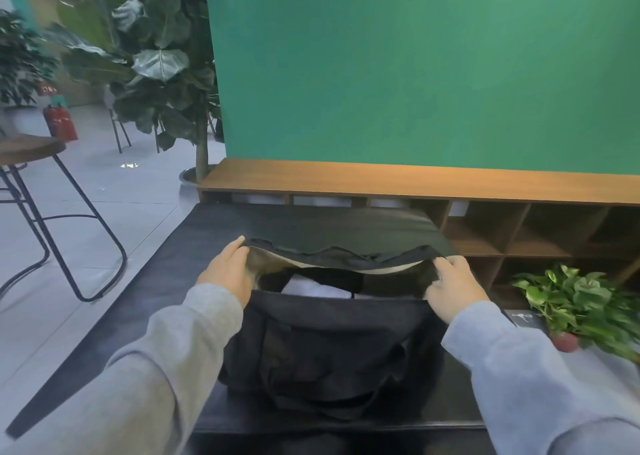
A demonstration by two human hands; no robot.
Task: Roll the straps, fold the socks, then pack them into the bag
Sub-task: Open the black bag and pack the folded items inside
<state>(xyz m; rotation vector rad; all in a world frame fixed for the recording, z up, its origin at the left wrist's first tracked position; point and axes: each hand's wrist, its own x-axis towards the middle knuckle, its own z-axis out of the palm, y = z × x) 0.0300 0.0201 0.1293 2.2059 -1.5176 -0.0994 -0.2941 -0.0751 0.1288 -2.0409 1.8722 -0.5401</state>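
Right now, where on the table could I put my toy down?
Bare dark table lies left of the bag, toward the stool side, and behind its flap before the wooden shelf. The middle is crowded: both the left hand and right hand hold the bag open. The plant fills the right.

Matt black cloth bag, wood shelf

The bag sits mid-bench, its mouth held apart by both hands: the left hand at the left end, the right hand at the right. Between them the opening is passable from above, though the raised flap overhangs its far edge. Left of the bag lies bare bench; right of it, a leafy plant crowds close.
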